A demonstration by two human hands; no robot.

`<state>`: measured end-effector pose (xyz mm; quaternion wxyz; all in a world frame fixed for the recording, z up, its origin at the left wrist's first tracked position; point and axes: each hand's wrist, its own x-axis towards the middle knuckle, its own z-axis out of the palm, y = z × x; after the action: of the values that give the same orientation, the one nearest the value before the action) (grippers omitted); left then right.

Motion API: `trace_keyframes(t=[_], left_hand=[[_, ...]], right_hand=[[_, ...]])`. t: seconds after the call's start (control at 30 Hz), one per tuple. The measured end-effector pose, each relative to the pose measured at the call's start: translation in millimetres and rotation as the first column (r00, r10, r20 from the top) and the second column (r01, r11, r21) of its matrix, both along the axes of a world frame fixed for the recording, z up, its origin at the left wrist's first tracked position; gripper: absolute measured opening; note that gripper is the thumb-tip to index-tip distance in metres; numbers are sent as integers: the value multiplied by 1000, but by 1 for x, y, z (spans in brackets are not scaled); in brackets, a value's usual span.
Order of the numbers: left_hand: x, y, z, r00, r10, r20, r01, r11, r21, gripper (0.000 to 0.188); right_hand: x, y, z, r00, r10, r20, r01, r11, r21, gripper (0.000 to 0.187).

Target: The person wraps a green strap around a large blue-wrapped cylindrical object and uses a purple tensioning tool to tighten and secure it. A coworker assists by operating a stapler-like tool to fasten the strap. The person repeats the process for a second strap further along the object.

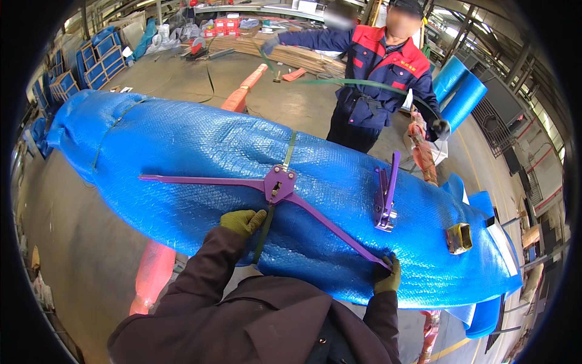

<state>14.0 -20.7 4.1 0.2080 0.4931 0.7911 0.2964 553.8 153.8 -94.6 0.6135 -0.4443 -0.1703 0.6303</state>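
Note:
A long bundle in blue bubble wrap (200, 130) lies across in front of me. On it rests a purple strapping crimper (280, 184), its long handles spread wide and its jaws over a green strap (291, 148) running across the bundle. My left hand (244, 222), in an olive glove, is closed at the near length of this strap, just below the crimper's head. My right hand (388, 274), gloved alike, is closed around the end of the crimper's right handle. Beyond it a smaller purple strap tensioner (386, 193) lies on the wrap.
A small hollow yellow piece (459, 238) sits toward the bundle's right end. Red-wrapped supports (154, 273) hold the bundle up. Across it stands a co-worker (388, 79), arms spread, with a loose green strap (364, 82). Blue rolls (464, 94) stand behind, at right.

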Motion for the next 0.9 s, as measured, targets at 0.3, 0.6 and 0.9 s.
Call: trace_keyframes(t=[0.3,0.6,0.9], left_hand=[[13,3,15,997,66,51,-66,998,1,54],[10,7,-2,996,83,-33,-82,997,13,61],[14,11,10,996,88,-6,-88,995,-46,63]], right_hand=[[1,-4,6,998,-19,53,20,1000,-13,49],[-6,-6,18,1000,-23,21,24,999,-28,51],[-7,-7,21,997,-52,64,56,997,-60,52]])
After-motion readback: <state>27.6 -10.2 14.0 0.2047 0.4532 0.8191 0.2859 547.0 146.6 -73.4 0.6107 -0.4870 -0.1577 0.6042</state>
